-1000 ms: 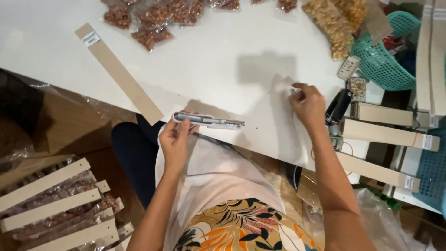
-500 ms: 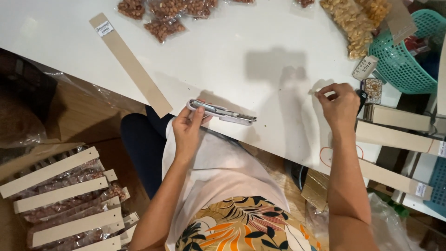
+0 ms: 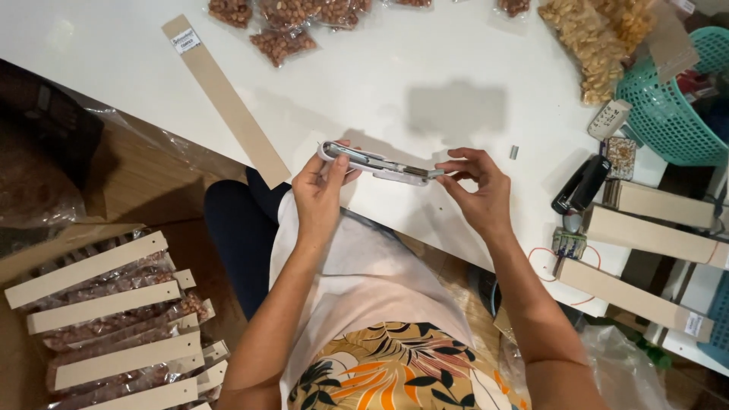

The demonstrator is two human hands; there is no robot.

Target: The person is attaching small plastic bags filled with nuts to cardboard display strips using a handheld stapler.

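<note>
My left hand (image 3: pixel 320 190) grips the left end of a silver stapler (image 3: pixel 376 163), lifted just above the near edge of the white table (image 3: pixel 137 68). My right hand (image 3: pixel 474 190) pinches the stapler's right end with thumb and fingertips. The stapler lies roughly level between both hands and looks hinged open. A small strip of staples (image 3: pixel 514 152) lies on the table a little to the right of my right hand.
A long cardboard strip (image 3: pixel 226 99) lies diagonally at left. Sealed bags of nuts (image 3: pixel 282 42) and a larger snack bag (image 3: pixel 588 42) sit at the far edge. A teal basket (image 3: pixel 672 106), black stapler (image 3: pixel 581 184) and cardboard strips (image 3: pixel 649 228) stand at right. Packed strips (image 3: pixel 106 319) lie in a box lower left.
My right hand came back from the table's right side to the stapler and took its right end. The left hand lifted the stapler slightly and kept hold.
</note>
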